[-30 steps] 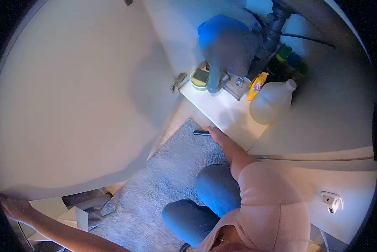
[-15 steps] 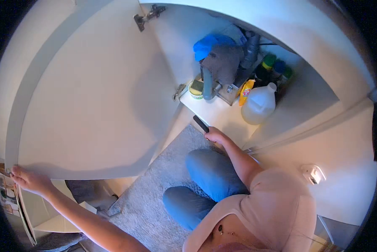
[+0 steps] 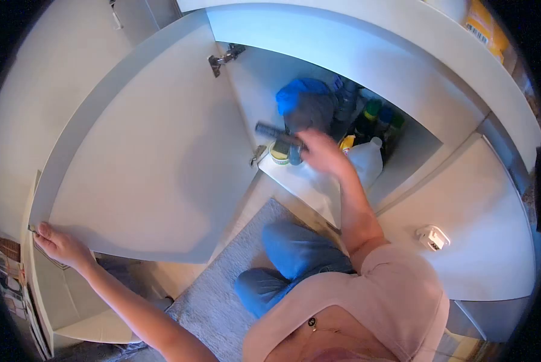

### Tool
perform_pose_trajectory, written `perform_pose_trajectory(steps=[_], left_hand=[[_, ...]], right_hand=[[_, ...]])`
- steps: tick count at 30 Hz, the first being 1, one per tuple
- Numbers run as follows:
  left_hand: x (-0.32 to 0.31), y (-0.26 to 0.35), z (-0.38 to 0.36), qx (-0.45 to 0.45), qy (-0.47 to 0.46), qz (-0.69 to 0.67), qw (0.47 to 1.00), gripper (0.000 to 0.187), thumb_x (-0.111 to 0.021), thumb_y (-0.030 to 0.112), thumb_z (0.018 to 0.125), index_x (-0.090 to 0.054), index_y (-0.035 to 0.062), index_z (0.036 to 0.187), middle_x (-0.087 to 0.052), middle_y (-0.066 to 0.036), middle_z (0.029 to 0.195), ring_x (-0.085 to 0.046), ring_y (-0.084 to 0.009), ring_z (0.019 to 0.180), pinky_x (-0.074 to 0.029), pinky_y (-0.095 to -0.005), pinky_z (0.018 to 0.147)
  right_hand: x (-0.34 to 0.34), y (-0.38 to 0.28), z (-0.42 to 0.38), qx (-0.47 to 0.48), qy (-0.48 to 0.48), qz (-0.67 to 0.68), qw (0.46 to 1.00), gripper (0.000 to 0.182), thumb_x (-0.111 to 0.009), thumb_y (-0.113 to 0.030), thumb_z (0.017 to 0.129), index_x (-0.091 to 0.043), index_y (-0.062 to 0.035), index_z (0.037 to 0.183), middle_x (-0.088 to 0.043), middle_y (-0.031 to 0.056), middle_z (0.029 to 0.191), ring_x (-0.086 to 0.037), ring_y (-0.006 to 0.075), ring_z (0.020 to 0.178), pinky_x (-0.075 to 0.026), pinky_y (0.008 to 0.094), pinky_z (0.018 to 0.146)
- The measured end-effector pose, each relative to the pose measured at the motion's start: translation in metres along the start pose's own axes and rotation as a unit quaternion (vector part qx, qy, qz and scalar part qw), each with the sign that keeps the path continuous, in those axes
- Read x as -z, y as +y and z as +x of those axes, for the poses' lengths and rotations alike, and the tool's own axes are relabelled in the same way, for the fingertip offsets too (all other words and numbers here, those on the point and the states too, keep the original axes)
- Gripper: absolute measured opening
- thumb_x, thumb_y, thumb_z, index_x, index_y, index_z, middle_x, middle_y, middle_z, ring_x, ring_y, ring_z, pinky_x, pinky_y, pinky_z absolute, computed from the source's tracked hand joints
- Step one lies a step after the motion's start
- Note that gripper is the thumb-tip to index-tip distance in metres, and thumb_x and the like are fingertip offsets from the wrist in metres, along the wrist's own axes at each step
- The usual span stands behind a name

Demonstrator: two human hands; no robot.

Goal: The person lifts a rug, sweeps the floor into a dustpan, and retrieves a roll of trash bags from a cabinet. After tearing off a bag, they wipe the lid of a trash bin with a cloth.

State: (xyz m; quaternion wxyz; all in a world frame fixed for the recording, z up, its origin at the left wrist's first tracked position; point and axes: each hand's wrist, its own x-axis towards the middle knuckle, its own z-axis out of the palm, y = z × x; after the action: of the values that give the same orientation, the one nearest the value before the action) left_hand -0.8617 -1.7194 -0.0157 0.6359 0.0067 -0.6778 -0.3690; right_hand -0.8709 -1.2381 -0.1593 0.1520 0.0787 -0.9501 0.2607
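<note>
My left hand (image 3: 62, 246) is closed around the free edge of the white cabinet door (image 3: 144, 145), which stands open on the left. Inside the cabinet, my right hand (image 3: 323, 152) grips a black bar-shaped tool (image 3: 273, 131), slightly blurred, its end pointing left; its exact kind is unclear. Just below the tool sits a small round tub (image 3: 279, 158) with a sponge on top. A grey cloth (image 3: 311, 113) and a blue cloth or bag (image 3: 297, 93) are behind the hand. To its right stand a yellow packet (image 3: 347, 143), partly hidden, and a translucent white jug (image 3: 370, 160).
Bottles with green and blue caps (image 3: 373, 108) stand deeper in the cabinet. Metal hinges (image 3: 223, 60) hold the door. A grey rug (image 3: 216, 301) lies on the floor under my knees. A white socket-like fitting (image 3: 433, 238) is on the right panel.
My right hand has moved up and into the cabinet with the black tool. My left hand stays on the door edge, and the whole view has shifted.
</note>
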Motion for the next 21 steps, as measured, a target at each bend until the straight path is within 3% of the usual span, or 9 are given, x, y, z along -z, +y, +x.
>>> perform_pose_trajectory(steps=[1, 3, 7, 10, 13, 16, 19, 21], left_hand=[[0.002, -0.001, -0.001, 0.012, -0.008, -0.003, 1.000, 0.039, -0.039, 0.029, 0.092, -0.043, -0.0077, 0.104, -0.051, -0.015, 0.098, -0.048, -0.0187, 0.085, -0.040, -0.0291, 0.076], [0.007, -0.001, -0.002, 0.036, -0.022, -0.003, 0.999, 0.040, -0.039, 0.030, 0.092, -0.044, -0.0078, 0.105, -0.051, -0.016, 0.099, -0.048, -0.0189, 0.086, -0.040, -0.0292, 0.077], [0.011, 0.003, -0.003, 0.038, -0.006, 0.045, 0.998, 0.041, -0.039, 0.030, 0.092, -0.043, -0.0081, 0.106, -0.051, -0.016, 0.100, -0.048, -0.0186, 0.087, -0.040, -0.0286, 0.079], [0.009, 0.000, -0.007, 0.050, 0.032, 0.056, 0.997, 0.042, -0.040, 0.029, 0.092, -0.042, -0.0095, 0.108, -0.052, -0.017, 0.102, -0.049, -0.0190, 0.089, -0.040, -0.0288, 0.081], [-0.005, 0.002, -0.007, 0.055, 0.082, 0.046, 0.994, 0.044, -0.040, 0.028, 0.092, -0.040, -0.0109, 0.111, -0.052, -0.018, 0.105, -0.049, -0.0200, 0.092, -0.040, -0.0295, 0.083], [-0.003, -0.001, -0.004, 0.048, 0.063, 0.056, 0.995, 0.042, -0.038, 0.026, 0.093, -0.038, -0.0108, 0.113, -0.051, -0.018, 0.108, -0.050, -0.0206, 0.097, -0.040, -0.0291, 0.086], [-0.003, -0.004, -0.003, 0.060, 0.045, 0.054, 0.996, 0.042, -0.039, 0.026, 0.092, -0.038, -0.0107, 0.113, -0.051, -0.018, 0.107, -0.050, -0.0204, 0.096, -0.041, -0.0289, 0.084], [0.002, -0.008, -0.003, 0.066, 0.041, 0.040, 0.996, 0.043, -0.040, 0.027, 0.092, -0.039, -0.0107, 0.112, -0.053, -0.017, 0.104, -0.051, -0.0201, 0.093, -0.041, -0.0286, 0.083]], right_hand=[[0.010, 0.004, 0.021, -0.005, 0.030, -0.038, 0.999, 0.024, -0.050, -0.005, 0.070, -0.054, -0.0032, 0.094, -0.055, 0.0210, 0.089, -0.055, 0.0350, 0.086, -0.042, 0.0432, 0.075], [0.022, 0.022, 0.067, -0.090, -0.026, -0.067, 0.993, 0.036, -0.048, -0.004, 0.069, -0.052, -0.0042, 0.105, -0.054, 0.0196, 0.101, -0.051, 0.0337, 0.097, -0.040, 0.0395, 0.084], [0.010, 0.106, 0.159, -0.126, -0.058, -0.184, 0.973, 0.048, -0.048, -0.005, 0.071, -0.048, -0.0108, 0.118, -0.048, 0.0155, 0.119, -0.048, 0.0301, 0.108, -0.039, 0.0357, 0.090], [0.006, 0.146, 0.214, -0.110, -0.115, -0.291, 0.943, 0.040, -0.048, -0.007, 0.072, -0.052, -0.0082, 0.112, -0.053, 0.0165, 0.112, -0.052, 0.0311, 0.101, -0.041, 0.0375, 0.085], [-0.008, 0.201, 0.272, -0.115, -0.255, -0.243, 0.929, 0.036, -0.051, -0.010, 0.070, -0.055, -0.0062, 0.106, -0.056, 0.0183, 0.105, -0.054, 0.0317, 0.094, -0.043, 0.0391, 0.080], [0.008, 0.174, 0.243, -0.040, -0.226, -0.196, 0.953, 0.035, -0.056, -0.012, 0.067, -0.056, -0.0049, 0.101, -0.058, 0.0181, 0.097, -0.056, 0.0313, 0.088, -0.043, 0.0394, 0.075], [0.012, 0.181, 0.244, -0.093, -0.235, -0.224, 0.941, 0.040, -0.060, -0.015, 0.065, -0.055, -0.0041, 0.103, -0.059, 0.0172, 0.096, -0.056, 0.0298, 0.088, -0.044, 0.0366, 0.076], [0.006, 0.196, 0.222, -0.061, -0.060, -0.186, 0.979, 0.041, -0.062, -0.018, 0.069, -0.054, -0.0026, 0.106, -0.060, 0.0142, 0.096, -0.056, 0.0257, 0.088, -0.043, 0.0332, 0.078]])
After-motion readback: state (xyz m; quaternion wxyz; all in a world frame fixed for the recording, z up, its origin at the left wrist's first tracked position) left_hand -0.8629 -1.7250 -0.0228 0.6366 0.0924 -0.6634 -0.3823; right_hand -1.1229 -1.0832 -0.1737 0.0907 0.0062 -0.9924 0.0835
